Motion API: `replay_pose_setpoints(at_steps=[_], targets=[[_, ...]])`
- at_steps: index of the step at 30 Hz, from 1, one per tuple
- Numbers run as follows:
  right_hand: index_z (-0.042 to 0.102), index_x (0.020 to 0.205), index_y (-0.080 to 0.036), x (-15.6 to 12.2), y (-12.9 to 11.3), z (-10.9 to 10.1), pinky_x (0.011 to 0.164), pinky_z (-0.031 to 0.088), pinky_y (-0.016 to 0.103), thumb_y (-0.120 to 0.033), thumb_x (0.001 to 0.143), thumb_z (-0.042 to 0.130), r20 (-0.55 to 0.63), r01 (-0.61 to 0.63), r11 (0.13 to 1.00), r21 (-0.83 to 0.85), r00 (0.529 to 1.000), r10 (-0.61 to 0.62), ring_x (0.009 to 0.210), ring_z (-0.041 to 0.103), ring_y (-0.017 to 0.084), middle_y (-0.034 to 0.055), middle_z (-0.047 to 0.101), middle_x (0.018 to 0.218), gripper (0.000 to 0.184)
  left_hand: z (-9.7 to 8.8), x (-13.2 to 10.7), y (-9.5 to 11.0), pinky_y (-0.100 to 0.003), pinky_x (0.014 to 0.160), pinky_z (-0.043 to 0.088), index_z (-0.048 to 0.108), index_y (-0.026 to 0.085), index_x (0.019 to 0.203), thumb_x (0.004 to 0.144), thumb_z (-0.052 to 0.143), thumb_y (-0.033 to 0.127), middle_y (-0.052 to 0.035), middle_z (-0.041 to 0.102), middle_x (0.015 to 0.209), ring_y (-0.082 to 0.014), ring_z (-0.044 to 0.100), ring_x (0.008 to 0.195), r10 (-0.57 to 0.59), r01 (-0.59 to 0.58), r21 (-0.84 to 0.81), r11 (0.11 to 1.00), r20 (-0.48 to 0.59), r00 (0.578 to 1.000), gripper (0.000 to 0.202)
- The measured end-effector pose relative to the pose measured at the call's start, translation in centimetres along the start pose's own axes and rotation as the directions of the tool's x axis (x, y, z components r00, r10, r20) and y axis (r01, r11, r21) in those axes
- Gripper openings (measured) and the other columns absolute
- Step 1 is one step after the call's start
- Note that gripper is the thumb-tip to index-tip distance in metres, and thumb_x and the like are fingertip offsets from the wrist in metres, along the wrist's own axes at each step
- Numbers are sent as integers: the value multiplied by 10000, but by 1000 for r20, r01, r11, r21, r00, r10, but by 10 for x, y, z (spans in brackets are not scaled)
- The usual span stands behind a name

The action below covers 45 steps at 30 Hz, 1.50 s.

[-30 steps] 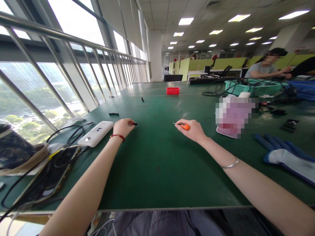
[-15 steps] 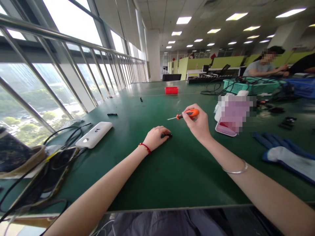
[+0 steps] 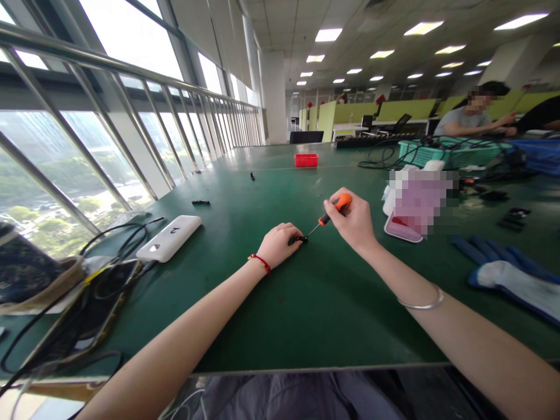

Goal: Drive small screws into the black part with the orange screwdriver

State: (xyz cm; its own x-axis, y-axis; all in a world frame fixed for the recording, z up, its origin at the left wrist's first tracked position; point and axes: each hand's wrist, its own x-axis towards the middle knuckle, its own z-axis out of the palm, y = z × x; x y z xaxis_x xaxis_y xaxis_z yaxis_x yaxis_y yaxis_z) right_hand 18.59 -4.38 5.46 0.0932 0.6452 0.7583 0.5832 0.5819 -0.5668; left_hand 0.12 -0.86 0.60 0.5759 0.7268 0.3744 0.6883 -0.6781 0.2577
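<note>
Head view: the only writing that can be read is a single dark mark like a "2" on the top of a white power bank (image 3: pixel 168 238), which lies flat toward the left edge of the green surface (image 3: pixel 280 315). No brand shows on anything else, and a pink object (image 3: pixel 420 201) toward the right edge is blurred beyond reading.

The left hand (image 3: pixel 277 245), with a red cord bracelet (image 3: pixel 260 262) at the wrist, rests knuckles up on the surface near its middle. Its fingers are curled together and pinch a small black part (image 3: pixel 300 239) down against the surface. The right hand (image 3: pixel 356 224), with a silver bangle (image 3: pixel 422 303) on the forearm, is closed around the orange handle of a screwdriver (image 3: pixel 333 209). The tool slants down and to the left, and its thin metal tip meets the black part just beside the left fingertips. The two hands are close together, the right one raised a little above the surface.

Two more small black pieces lie farther off: one (image 3: pixel 200 202) beyond the power bank, another (image 3: pixel 252 175) nearer the far edge. A red tray (image 3: pixel 306 160) sits by the far edge. Dark cables and a phone (image 3: pixel 100 303) crowd the near left corner. Blue and grey gloves (image 3: pixel 503 271) lie toward the near right corner, and a teal basket (image 3: pixel 450 154) stands at the far right, where another person (image 3: pixel 468 122) sits.
</note>
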Motion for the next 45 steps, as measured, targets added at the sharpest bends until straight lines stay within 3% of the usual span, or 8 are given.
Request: replay_pose_setpoints(at_steps=[14, 21, 25, 29, 34, 37, 40, 45], targets=[[443, 626, -213, -1, -1, 0, 526, 358, 242, -366, 786, 533, 9, 1, 1000, -1, 1000, -1, 525, 430, 110, -20, 470, 582, 239, -1, 0, 3, -295, 795, 479, 656, 196, 881, 803, 535, 217, -27, 652, 925, -185, 588, 904, 1, -1, 16, 1000, 5, 1000, 146], [454, 596, -211, 0, -7, -3, 557, 382, 250, -436, 789, 522, 26, -31, 999, -32, 999, 32, 537, 468, 120, -11, 498, 560, 304, 0, -1, 1, -255, 737, 490, 651, 192, 870, 786, 535, 194, -19, 635, 917, -148, 606, 816, 9, -11, -93, 996, -21, 1000, 143], [489, 797, -224, -2, -8, -4, 538, 390, 256, -327, 725, 560, 32, -24, 999, -37, 999, 26, 532, 474, 125, -25, 523, 621, 144, 1, 0, -3, -246, 726, 494, 659, 182, 870, 777, 549, 191, -24, 625, 883, -137, 601, 775, 14, -17, -147, 989, -22, 1000, 145], [437, 1005, -238, -3, -10, -5, 519, 378, 262, -326, 700, 569, 36, -12, 996, -87, 999, 16, 506, 474, 132, -40, 540, 647, 343, 2, 0, -5, -244, 722, 498, 665, 183, 866, 775, 555, 195, -24, 623, 875, -135, 599, 767, 13, -16, -162, 987, -20, 1000, 144], [519, 775, -225, -2, -16, -5, 546, 361, 253, -460, 785, 506, 48, -39, 986, -163, 998, 47, 512, 492, 133, -26, 501, 549, 236, 2, 0, -5, -245, 731, 498, 670, 185, 871, 782, 552, 203, -24, 622, 876, -133, 598, 767, 18, -22, -162, 987, -24, 1000, 150], [516, 867, -224, -2, -15, -6, 531, 365, 247, -372, 761, 531, 85, -24, 994, -104, 996, 33, 513, 492, 130, -29, 522, 584, 183, 2, 0, -5, -244, 731, 497, 673, 188, 882, 785, 550, 209, -24, 624, 888, -133, 599, 769, 13, -16, -161, 987, -19, 1000, 158], [461, 1008, -224, -2, -12, -8, 516, 364, 247, -293, 698, 556, 89, 21, 993, -116, 996, -11, 509, 486, 131, -44, 526, 615, 332, 2, 0, -5, -244, 727, 495, 675, 196, 887, 783, 553, 221, -19, 627, 888, -134, 602, 772, 5, -7, -146, 989, -8, 1000, 162], [525, 823, -223, 0, -13, -9, 531, 357, 254, -418, 771, 523, 79, -5, 984, -176, 997, 20, 496, 473, 129, -37, 494, 537, 202, 0, 0, -4, -251, 729, 490, 679, 204, 888, 788, 552, 232, -16, 636, 889, -143, 606, 795, -6, 6, -120, 993, -3, 1000, 164]])
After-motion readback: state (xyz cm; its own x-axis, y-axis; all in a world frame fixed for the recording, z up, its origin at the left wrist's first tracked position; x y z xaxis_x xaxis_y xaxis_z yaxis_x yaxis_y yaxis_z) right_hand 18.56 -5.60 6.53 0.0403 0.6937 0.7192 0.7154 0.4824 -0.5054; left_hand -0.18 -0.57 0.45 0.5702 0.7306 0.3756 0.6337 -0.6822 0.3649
